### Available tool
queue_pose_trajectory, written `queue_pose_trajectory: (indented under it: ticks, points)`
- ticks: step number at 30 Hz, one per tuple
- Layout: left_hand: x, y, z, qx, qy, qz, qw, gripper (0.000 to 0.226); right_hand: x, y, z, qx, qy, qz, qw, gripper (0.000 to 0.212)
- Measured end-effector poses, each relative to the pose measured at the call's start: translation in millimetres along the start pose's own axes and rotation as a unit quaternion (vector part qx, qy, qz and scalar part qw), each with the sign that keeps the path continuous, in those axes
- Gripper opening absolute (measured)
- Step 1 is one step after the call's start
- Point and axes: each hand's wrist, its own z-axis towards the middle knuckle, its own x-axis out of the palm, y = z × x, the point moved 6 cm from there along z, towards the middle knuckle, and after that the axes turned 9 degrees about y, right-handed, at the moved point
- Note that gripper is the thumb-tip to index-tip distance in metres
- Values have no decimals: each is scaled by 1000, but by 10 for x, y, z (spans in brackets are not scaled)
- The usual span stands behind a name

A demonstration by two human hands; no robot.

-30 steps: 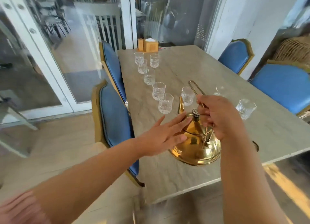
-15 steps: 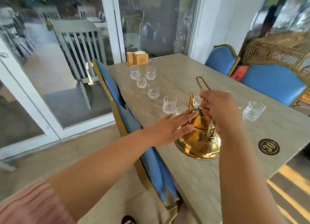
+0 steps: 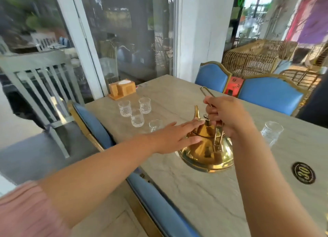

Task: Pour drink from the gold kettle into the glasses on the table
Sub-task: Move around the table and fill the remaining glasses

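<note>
The gold kettle (image 3: 207, 153) hangs just above the marble table (image 3: 204, 197), its spout pointing away from me. My right hand (image 3: 229, 115) is closed around the kettle's wire handle. My left hand (image 3: 175, 136) lies flat with spread fingers against the kettle's lid and left side. Several small clear glasses stand in a line beyond the kettle, the nearest (image 3: 154, 125) partly behind my left hand, others (image 3: 137, 120) further back. One more glass (image 3: 271, 133) stands to the right of my right arm. Any glass straight under the spout is hidden by my hands.
Blue padded chairs with gold frames line the table's left edge (image 3: 99, 128) and far right side (image 3: 269, 96). A wooden napkin holder (image 3: 122, 89) sits at the far end. A round black "30" disc (image 3: 303, 173) lies on the tabletop at right. Glass doors are to the left.
The kettle has come up off the table and moved forward along it. My view has swung right and forward. Both hands have kept their hold on the kettle.
</note>
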Motion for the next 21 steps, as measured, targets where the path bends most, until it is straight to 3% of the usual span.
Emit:
queue_pose_trajectory:
  ticks: [6,12,21]
  points:
    - [-349,534,321,2,23,-17,1000,55,178,-47,516,29,-25,71,997,16]
    - [-564,1063,754,77,49,-34,995,53,202,-79,1090,34,-76,80,993,20]
    - [-929,1909,1523,145,37,14,989,53,348,-214,1967,21,-249,85,965,23]
